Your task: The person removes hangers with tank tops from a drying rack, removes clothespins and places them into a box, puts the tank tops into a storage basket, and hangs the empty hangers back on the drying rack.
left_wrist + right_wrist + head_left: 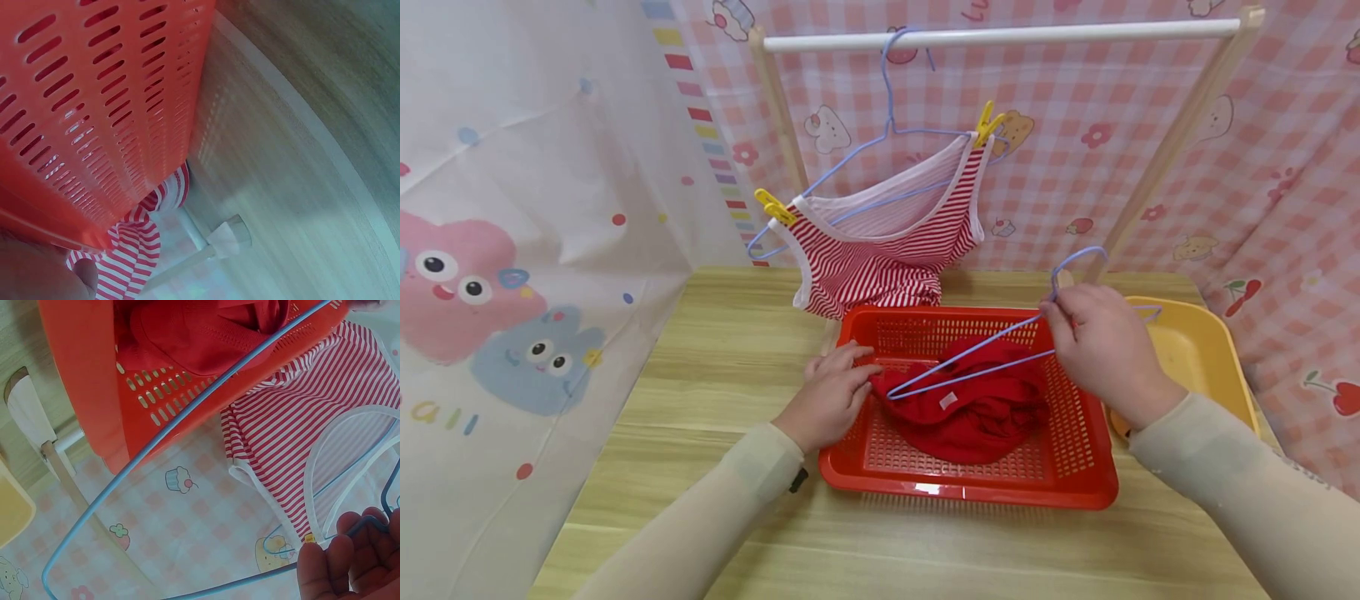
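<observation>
My right hand (1105, 346) grips a blue clothes hanger (970, 358) just below its hook, over the right side of a red plastic basket (962, 493). The hanger's far end slants down across a crumpled red garment (970, 429) with a small white label, lying in the basket. At the basket's left rim, my left hand (835, 396) pinches the garment's left edge beside the hanger's tip. In the left wrist view, part of that hand (44, 272) shows beside the basket's perforated wall (106, 94). The right wrist view shows curled fingers (331, 565) at the hanger wire.
Behind the basket, a red-and-white striped tank top (880, 262) hangs on another blue hanger (889, 92), held by yellow clothespins (988, 125). That hanger hooks over the white bar (1037, 35) of a wooden rack. A yellow tray (1202, 358) lies to the right.
</observation>
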The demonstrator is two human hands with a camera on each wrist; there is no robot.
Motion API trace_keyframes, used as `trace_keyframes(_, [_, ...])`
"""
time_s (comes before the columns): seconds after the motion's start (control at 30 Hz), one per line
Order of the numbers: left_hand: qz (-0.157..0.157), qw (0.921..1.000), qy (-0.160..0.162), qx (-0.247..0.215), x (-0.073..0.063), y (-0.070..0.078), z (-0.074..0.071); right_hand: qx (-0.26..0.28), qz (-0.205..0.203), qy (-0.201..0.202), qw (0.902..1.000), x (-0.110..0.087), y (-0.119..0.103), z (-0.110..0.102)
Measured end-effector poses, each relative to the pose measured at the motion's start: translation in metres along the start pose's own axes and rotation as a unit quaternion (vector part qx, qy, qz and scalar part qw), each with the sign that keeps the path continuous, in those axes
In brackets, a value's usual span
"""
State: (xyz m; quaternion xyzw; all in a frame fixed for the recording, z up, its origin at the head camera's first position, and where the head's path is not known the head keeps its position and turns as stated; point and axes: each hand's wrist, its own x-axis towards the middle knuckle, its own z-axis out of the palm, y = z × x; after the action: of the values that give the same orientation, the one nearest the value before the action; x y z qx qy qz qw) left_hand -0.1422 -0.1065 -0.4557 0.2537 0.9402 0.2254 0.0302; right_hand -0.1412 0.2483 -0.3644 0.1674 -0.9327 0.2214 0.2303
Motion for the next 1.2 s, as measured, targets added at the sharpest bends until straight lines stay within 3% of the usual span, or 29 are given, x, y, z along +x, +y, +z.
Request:
trace_keyframes(0.57, [-0.047, 0.9971, -0.056, 0.021, 0.001, -0.001, 0.001, 0.003, -0.02, 0.024, 0.9995, 0.004, -0.004, 0.002])
trace_keyframes(0.9, [-0.08, 0.9932, -0.07, 0.046, 0.004, 0.003, 0.003, -0.005, -0.048, 0.036, 0.9982, 0.014, -0.008, 0.001])
trace_keyframes(1.2, [-0.08, 0.9919, -0.069, 0.071, 0.004, 0.005, 0.005, 0.013, -0.047, 0.057, 0.9972, 0.028, -0.015, -0.001])
